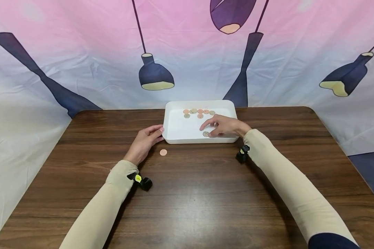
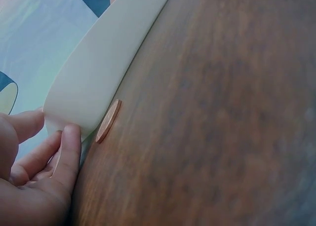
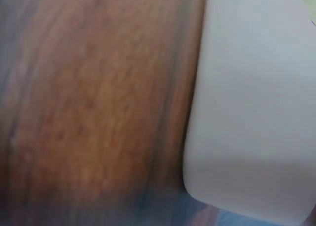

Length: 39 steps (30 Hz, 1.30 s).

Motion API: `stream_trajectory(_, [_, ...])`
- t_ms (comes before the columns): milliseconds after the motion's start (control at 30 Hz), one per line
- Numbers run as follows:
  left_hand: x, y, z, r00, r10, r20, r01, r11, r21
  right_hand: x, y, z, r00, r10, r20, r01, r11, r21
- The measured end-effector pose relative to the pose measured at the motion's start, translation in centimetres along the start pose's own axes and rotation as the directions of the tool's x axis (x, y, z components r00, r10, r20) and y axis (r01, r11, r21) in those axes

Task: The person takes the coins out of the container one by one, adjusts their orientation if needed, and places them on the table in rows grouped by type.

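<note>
A white tray (image 1: 187, 133) stands at the back of the table, its front wall (image 2: 94, 68) large in the left wrist view. My left hand (image 1: 142, 143) holds the tray's front left corner, thumb and fingertips against its rim and wall. Inside the tray, my right hand (image 1: 224, 125) reaches over the front wall with thumb and index finger spread. Its thumb tip is right at a silver coin (image 1: 205, 134) lying on the tray floor. Farther back in the tray lie several copper coins (image 1: 200, 111) and silver coins (image 1: 187, 116). The right wrist view does not show the right hand's fingers.
One copper coin (image 1: 163, 152) lies on the brown wooden table (image 1: 187, 193), just in front of the tray's left corner. Behind the table's far edge hangs a cloth backdrop (image 1: 112, 69) printed with lamps. Each wrist wears a small black camera (image 1: 145, 184).
</note>
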<state>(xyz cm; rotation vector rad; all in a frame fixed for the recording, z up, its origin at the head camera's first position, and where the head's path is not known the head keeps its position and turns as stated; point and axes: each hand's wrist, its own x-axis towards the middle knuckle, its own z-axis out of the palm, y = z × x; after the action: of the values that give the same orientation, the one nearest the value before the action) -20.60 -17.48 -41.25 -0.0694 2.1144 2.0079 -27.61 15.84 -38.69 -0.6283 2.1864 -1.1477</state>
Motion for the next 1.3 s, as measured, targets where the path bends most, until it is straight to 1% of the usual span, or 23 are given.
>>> stream_trajectory(167, [0.0, 0.1, 0.1, 1.000, -0.002, 0.008, 0.002, 1.000, 0.009, -0.1, -0.3, 0.6, 1.000, -0.015, -0.015, 0.014, 0.999, -0.047])
stream_trajectory(367, [0.0, 0.2, 0.2, 1.000, -0.008, 0.016, 0.008, 1.000, 0.017, -0.4, 0.0, 1.0, 0.998, -0.055, -0.015, 0.052, 0.988, -0.142])
stream_trajectory(433, [0.0, 0.1, 0.2, 1.000, -0.011, 0.017, 0.011, 1.000, 0.015, -0.5, 0.1, 0.9, 0.999, -0.055, -0.003, 0.053, 0.986, -0.156])
stream_trajectory(533, [0.0, 0.0, 0.3, 1.000, -0.014, 0.011, 0.014, 1.000, 0.011, -0.5, 0.1, 0.9, 0.999, -0.048, 0.004, 0.048, 0.988, -0.149])
stream_trajectory(633, [0.0, -0.1, 0.2, 1.000, -0.010, 0.007, 0.010, 1.000, 0.005, -0.5, 0.4, 0.8, 0.997, -0.066, -0.030, 0.060, 0.985, -0.161])
stream_trajectory(767, [0.0, -0.2, 0.2, 1.000, -0.004, 0.005, 0.004, 1.000, 0.005, -0.3, 0.5, 0.8, 0.989, -0.112, -0.092, 0.086, 0.964, -0.252])
stream_trajectory(867, [0.0, -0.2, 0.1, 1.000, -0.002, 0.001, 0.002, 1.000, 0.005, -0.3, 0.3, 0.9, 0.988, -0.124, -0.094, 0.091, 0.952, -0.292])
stream_trajectory(1000, [0.0, -0.1, 0.2, 1.000, -0.002, 0.002, 0.002, 1.000, 0.006, -0.3, 0.1, 1.0, 0.990, -0.107, -0.088, 0.076, 0.953, -0.293])
stream_trajectory(1300, [-0.2, 0.1, 0.1, 1.000, -0.008, -0.005, 0.008, 1.000, 0.007, -0.5, 0.0, 1.2, 0.983, -0.075, -0.170, 0.021, 0.954, -0.299])
